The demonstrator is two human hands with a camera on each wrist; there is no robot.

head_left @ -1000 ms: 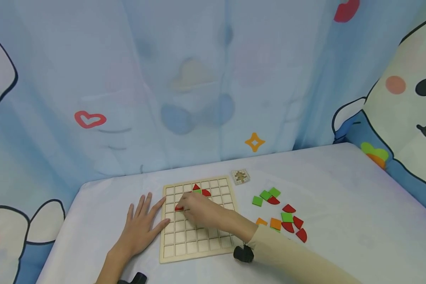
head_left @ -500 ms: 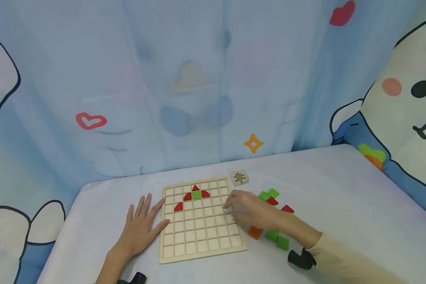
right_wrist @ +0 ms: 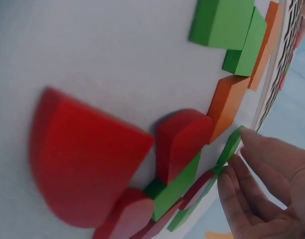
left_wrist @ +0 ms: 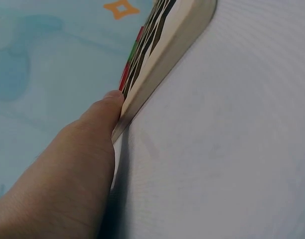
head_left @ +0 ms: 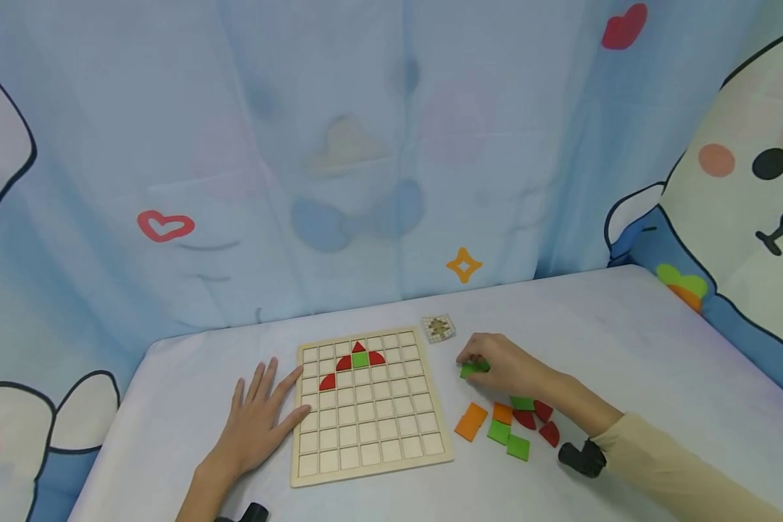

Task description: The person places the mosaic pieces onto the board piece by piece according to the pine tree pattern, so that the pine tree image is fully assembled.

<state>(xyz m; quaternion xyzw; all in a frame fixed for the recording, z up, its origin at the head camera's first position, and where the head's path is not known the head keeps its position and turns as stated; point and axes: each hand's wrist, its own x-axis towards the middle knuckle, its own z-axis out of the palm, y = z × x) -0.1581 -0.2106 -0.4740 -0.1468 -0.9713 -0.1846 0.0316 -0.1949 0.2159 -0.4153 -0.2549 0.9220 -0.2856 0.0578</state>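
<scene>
In the head view the left hand (head_left: 254,428) lies flat with spread fingers, thumb and index finger touching the left edge of the wooden grid board (head_left: 372,471). On the board sit a red triangle (head_left: 358,347), a green square (head_left: 360,359) below it and red quarter-round pieces, one of them (head_left: 328,382) lower left. Right of the board, the right hand (head_left: 509,366) pinches a green square (head_left: 471,370). In the right wrist view, thumb and fingertips hold that green piece (right_wrist: 230,146) by its edges. The left wrist view has the thumb (left_wrist: 100,114) against the board's side (left_wrist: 162,64).
Loose orange pieces (head_left: 471,422), green squares (head_left: 518,447) and red quarter-rounds (head_left: 549,433) lie right of the board. A small patterned card (head_left: 438,328) is near the board's top right corner. A blue curtain (head_left: 365,275) stands behind the white table (head_left: 678,348).
The right hand has moved right, off the board to the loose pieces, and taken hold of a green square. A red quarter-round it touched stays on the board. The left hand has not moved.
</scene>
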